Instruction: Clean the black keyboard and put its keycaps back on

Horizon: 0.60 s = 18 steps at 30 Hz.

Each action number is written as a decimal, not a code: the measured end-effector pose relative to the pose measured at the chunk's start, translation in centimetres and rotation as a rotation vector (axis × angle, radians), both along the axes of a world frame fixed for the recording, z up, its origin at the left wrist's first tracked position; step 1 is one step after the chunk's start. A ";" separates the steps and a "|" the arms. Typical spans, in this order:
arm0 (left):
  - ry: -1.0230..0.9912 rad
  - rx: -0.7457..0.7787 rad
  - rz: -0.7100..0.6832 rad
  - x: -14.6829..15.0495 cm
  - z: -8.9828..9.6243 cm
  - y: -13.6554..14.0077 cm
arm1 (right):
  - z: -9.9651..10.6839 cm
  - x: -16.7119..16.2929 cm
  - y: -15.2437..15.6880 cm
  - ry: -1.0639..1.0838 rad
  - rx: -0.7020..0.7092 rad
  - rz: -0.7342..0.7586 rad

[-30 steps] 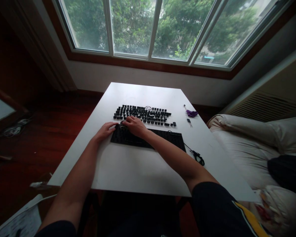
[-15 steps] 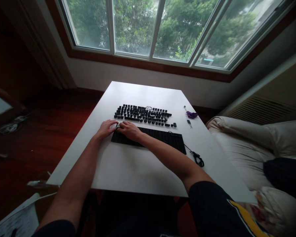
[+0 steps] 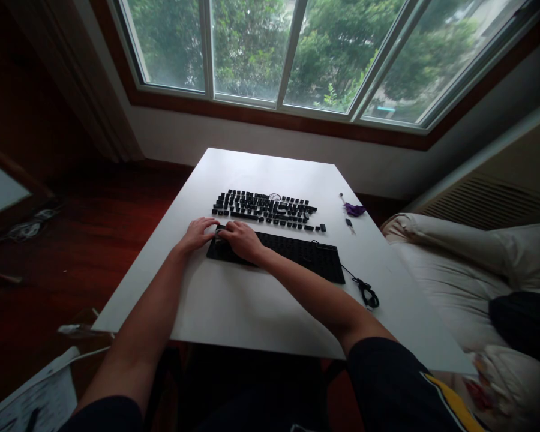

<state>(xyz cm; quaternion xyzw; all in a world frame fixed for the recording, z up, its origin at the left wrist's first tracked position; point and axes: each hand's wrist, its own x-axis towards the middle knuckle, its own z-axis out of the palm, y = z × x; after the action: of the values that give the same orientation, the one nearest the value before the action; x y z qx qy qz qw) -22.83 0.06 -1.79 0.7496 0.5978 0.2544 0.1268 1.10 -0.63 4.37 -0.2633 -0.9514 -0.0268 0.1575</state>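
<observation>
Black keyboard (image 3: 310,252), frame centre
Left hand (image 3: 198,234) and right hand (image 3: 243,240) at its left end; whether fingers grip, cannot tell.

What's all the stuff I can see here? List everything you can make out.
Keyboard: one, black, near the table's middle
Loose keycaps: dozens, black, beyond the keyboard
Cable: one, black, bundled right of the keyboard
Purple item: one, purple, table's right side
Small item: one, black with a pale end, nearer than the purple item
Table: one, white, centre
Window: one, pale-framed panes, beyond the table
Couch: one, beige, right
Dark cloth: one, on the couch
Floor: one, reddish brown, left
Left hand: one, bare, keyboard's left end
Right hand: one, bare, over the keyboard's left part
</observation>
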 end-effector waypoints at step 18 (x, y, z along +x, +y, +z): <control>-0.043 -0.002 -0.038 -0.4 0.0 -0.2 | 0.2 -0.8 -0.9 -0.023 0.033 0.083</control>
<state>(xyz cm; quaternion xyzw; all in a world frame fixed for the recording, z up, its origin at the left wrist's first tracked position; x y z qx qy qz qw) -23.21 -0.14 -1.81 0.7549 0.5809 0.2675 0.1452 0.28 -1.56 4.61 -0.2208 -0.9626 -0.0392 0.1518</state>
